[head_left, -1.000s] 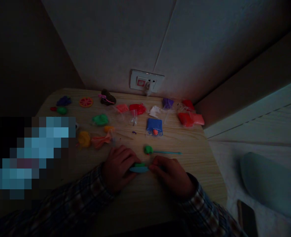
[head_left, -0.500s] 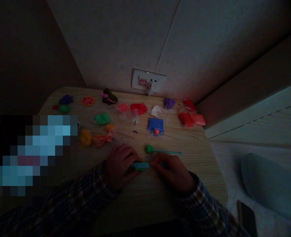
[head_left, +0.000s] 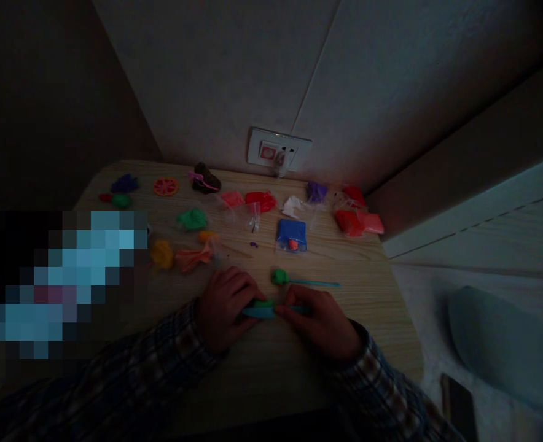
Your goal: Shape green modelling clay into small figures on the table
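My right hand [head_left: 320, 319] pinches a light-blue plastic clay knife [head_left: 260, 312], its blade pointing left. A piece of green clay [head_left: 263, 303] lies against the blade's far edge. The fingers of my left hand [head_left: 228, 307] are closed on the green clay's left end, close to the blade tip; part of the clay is hidden under them. Just beyond my hands sits a green clay lump [head_left: 279, 277] with a thin blue modelling stick [head_left: 315, 283] beside it, reaching to the right.
Bagged clay lies farther back: a blue packet [head_left: 292, 232], red packets [head_left: 351, 222], a green packet [head_left: 192, 219] and orange clay [head_left: 195, 255]. Shaped clay pieces, including a round orange slice [head_left: 165, 186], are at the back left. A wall socket [head_left: 279, 150] is behind the table [head_left: 368, 294].
The blue knife tilted over the top of the green clay, then came back down to its near side. My left hand stays on the clay. The view has shifted slightly.
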The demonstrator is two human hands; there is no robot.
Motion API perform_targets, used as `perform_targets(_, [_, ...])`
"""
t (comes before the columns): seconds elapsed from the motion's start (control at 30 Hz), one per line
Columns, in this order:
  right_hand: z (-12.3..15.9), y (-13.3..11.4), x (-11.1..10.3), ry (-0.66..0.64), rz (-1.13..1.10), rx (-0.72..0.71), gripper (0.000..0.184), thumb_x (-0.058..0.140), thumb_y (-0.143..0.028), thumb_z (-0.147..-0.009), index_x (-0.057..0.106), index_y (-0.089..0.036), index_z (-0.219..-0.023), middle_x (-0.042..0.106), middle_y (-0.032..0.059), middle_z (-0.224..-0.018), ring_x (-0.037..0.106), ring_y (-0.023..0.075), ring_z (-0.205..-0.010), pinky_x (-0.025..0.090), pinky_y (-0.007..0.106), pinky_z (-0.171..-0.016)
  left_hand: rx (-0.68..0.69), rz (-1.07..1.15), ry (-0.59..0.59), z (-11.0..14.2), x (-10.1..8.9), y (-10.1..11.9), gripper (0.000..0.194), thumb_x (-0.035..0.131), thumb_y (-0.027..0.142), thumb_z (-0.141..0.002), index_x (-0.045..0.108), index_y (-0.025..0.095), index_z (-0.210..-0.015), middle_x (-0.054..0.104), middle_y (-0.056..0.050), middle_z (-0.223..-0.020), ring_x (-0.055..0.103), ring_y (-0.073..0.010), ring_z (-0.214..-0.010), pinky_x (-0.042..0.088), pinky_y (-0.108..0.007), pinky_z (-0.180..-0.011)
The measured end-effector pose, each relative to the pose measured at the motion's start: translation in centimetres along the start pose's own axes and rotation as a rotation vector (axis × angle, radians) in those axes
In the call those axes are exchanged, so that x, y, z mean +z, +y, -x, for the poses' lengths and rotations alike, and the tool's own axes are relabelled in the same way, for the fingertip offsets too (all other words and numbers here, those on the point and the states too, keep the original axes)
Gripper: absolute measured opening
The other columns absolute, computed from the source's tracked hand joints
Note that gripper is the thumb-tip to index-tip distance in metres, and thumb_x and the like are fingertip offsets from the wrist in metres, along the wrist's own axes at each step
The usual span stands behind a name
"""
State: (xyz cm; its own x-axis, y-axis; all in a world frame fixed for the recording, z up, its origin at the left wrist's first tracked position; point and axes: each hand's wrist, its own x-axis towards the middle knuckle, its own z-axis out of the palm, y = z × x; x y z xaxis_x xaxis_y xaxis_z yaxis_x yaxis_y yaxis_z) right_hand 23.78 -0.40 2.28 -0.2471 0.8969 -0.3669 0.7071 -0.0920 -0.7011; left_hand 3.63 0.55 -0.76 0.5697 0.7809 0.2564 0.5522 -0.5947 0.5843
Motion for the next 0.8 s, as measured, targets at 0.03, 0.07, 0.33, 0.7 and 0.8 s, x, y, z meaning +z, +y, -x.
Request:
perform_targets(0.03, [-0.03, 0.09, -0.01, -0.003, -0.014, -0.008, 0.024, 0.06, -0.034, -0.079, 0.051, -0.02, -0.063, 0.056, -0.0015, -0.059, 0.052, 0.0146, -0.059, 0.034, 0.026, -0.056, 0.003, -0.001, 0.002, 0.0, -0.01, -0.01, 0.012, 0.057, 0.028, -0.083, 0.065, 0.019, -0.088, 0.065, -0.005, -0.089, 0.054, -0.0229, -0.087, 0.04, -0.038, -0.075])
perform_targets(0.07, [-0.05, 0.19, -0.03, -0.014, -0.034, -0.012, 0.025, 0.06, -0.035, -0.079, 0.05, -0.02, -0.062, 0.055, -0.002, -0.059, 0.051, 0.014, -0.058, 0.034, 0.025, -0.055, 0.007, -0.001, 0.005, -0.01, -0.01, -0.02, 0.013, 0.056, 0.028, -0.084, 0.065, 0.019, -0.088, 0.065, -0.005, -0.088, 0.054, -0.0227, -0.087, 0.04, -0.038, -0.076])
perform_targets(0.33, [-0.33, 0.62, -0.31, -0.048, -0.074, -0.026, 0.025, 0.059, -0.035, -0.079, 0.049, -0.02, -0.062, 0.052, -0.0023, -0.06, 0.049, 0.0138, -0.059, 0.034, 0.025, -0.057, 0.028, -0.016, 0.02, -0.09, 0.04, -0.1, 0.015, 0.056, 0.03, -0.085, 0.065, 0.019, -0.087, 0.066, -0.005, -0.086, 0.055, -0.0226, -0.086, 0.04, -0.036, -0.073])
perform_targets(0.7, [-0.66, 0.85, -0.24, 0.005, -0.062, -0.046, 0.028, 0.058, -0.039, -0.081, 0.051, -0.02, -0.062, 0.055, -0.0016, -0.06, 0.051, 0.0146, -0.06, 0.037, 0.026, -0.058, 0.028, -0.022, 0.015, -0.05, -0.06, -0.14, 0.013, 0.058, 0.029, -0.083, 0.064, 0.019, -0.088, 0.066, -0.006, -0.088, 0.055, -0.0229, -0.086, 0.042, -0.037, -0.075])
perform_targets(0.8, [-0.62, 1.06, -0.62, -0.037, -0.22, -0.027, 0.035, 0.058, -0.048, -0.079, 0.048, -0.02, -0.061, 0.047, -0.0039, -0.054, 0.044, 0.0119, -0.053, 0.034, 0.024, -0.051, 0.027, -0.034, 0.03, 0.01, 0.02, -0.07, 0.016, 0.056, 0.031, -0.085, 0.063, 0.017, -0.092, 0.066, -0.007, -0.09, 0.056, -0.0241, -0.087, 0.043, -0.04, -0.076])
